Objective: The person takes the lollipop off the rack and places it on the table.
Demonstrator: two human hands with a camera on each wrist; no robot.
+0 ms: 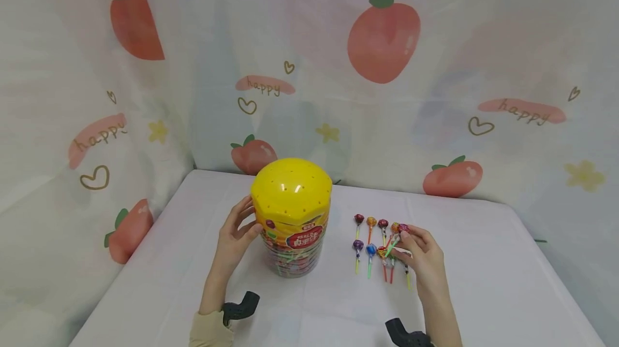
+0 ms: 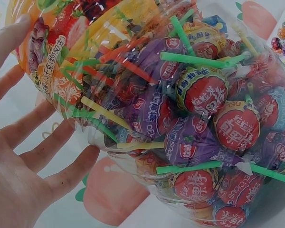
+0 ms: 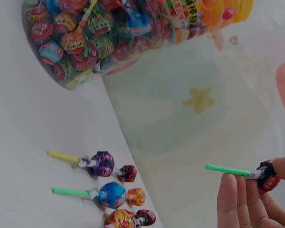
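Note:
A clear plastic jar (image 1: 294, 258) full of wrapped lollipops stands upright on the table, capped by a domed yellow lid (image 1: 292, 188). Against the jar's left side, just below the lid, my left hand (image 1: 234, 237) rests with spread fingers; the left wrist view shows the fingertips (image 2: 92, 154) along the jar wall. My right hand (image 1: 425, 258) pinches a lollipop by its dark and red wrapped head (image 3: 268, 179), its green stick (image 3: 228, 169) pointing away from the fingers. Beneath and left of that hand lie lollipops in two rows, among them a blue one (image 1: 371, 251) and a purple one (image 1: 358, 245). The hand partly covers those on the right.
A white cloth (image 1: 488, 277) covers the table. Behind it hangs a pale curtain (image 1: 309, 24) printed with fruit, hearts and the word happy. Dark wrist mounts (image 1: 240, 306) sit on both forearms. Table surface extends to the right of the lollipop rows.

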